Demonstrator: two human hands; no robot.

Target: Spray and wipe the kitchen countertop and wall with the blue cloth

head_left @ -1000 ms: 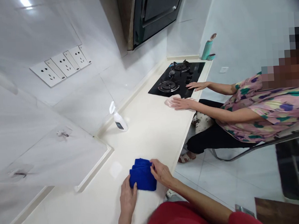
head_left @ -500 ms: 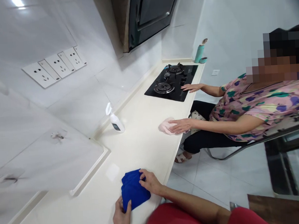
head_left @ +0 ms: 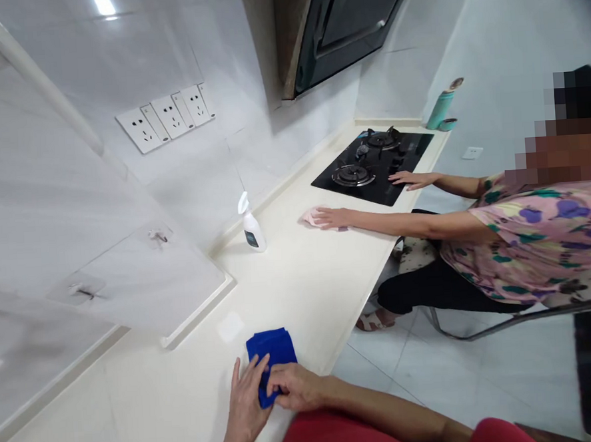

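Observation:
A folded blue cloth (head_left: pixel 274 346) lies on the cream counter (head_left: pixel 299 287) near its front edge. My left hand (head_left: pixel 247 405) rests on the cloth's near end with its fingers stretched flat and apart. My right hand (head_left: pixel 296 386) is beside it, fingers curled and pinching the cloth's near edge. The two hands touch each other over the cloth. The near part of the cloth is hidden under them.
A white spray bottle (head_left: pixel 252 225) stands by the wall. A seated person presses a pink cloth (head_left: pixel 309 216) on the counter with one hand and rests the other hand on the black gas hob (head_left: pixel 372 166). A green flask (head_left: pixel 441 109) stands beyond. Wall sockets (head_left: pixel 169 115) above.
My hands have come together over the cloth's near end, the left now flat on it. The other person's pink cloth has slid away from the front edge toward the wall.

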